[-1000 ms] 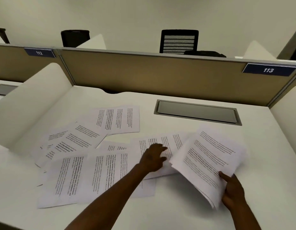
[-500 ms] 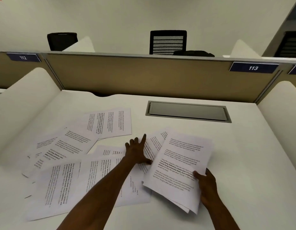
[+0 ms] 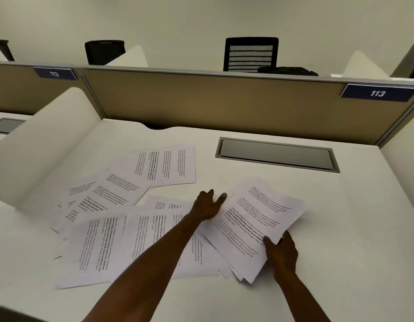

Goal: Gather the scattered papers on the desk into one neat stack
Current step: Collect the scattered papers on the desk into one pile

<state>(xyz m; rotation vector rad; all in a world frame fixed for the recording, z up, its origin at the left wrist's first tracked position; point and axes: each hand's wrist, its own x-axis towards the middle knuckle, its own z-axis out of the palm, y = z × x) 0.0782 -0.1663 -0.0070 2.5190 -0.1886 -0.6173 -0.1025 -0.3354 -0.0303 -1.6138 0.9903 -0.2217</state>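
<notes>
The right hand (image 3: 281, 253) was closed in a pinch on the near right corner of the gathered stack (image 3: 254, 226), thumb on top of the top sheet, the stack tilted with its near edge fanned out above the bench (image 3: 340, 228). The left hand (image 3: 208, 205) lay open, fingers spread and flat, at the stack's left edge, touching it and resting over the loose sheets (image 3: 141, 238) beneath; whether it held any sheet could not be told. More scattered papers (image 3: 122, 182) lay overlapping toward the left divider, the farthest one (image 3: 169, 166) near the bench's middle.

The printed text on the pages was too small to read. Blue tags on the partition read "112" (image 3: 54, 73) and "113" (image 3: 378, 93).

Compared with half a second before, the left hand had shifted right, up against the stack, and the stack showed more ragged sheet edges at its near corner.
</notes>
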